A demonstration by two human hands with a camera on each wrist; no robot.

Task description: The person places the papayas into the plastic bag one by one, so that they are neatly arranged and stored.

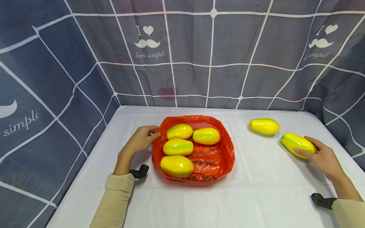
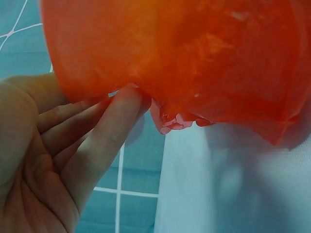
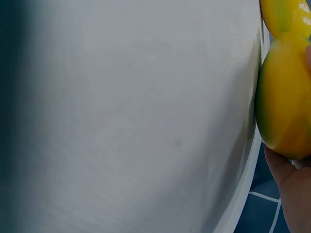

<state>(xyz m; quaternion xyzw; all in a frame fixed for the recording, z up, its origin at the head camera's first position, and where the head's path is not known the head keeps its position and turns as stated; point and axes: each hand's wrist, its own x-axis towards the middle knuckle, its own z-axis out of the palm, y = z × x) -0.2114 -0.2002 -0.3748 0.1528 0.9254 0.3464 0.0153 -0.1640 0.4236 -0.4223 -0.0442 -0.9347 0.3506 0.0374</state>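
My left hand [image 1: 143,138] is at the left rim of a red plastic bag [image 1: 228,155], which lies spread open on the table. In the left wrist view, the thumb and fingers [image 2: 104,138] pinch the bag's edge [image 2: 194,63]. Several yellow-green papayas [image 1: 177,166] lie inside the bag, mostly on its left side. Over on the right, my right hand [image 1: 325,158] grips another papaya [image 1: 297,144], thumb on the near side and fingers over its right end. One more papaya [image 1: 264,126] rests on the table just beyond it, to the left.
A white cloth covers the table [image 1: 256,196]. Grey curtains with white lines [image 1: 188,47] hang behind the table and at both sides. Black camera mounts [image 1: 139,171] sit on both wrists, low over the cloth.
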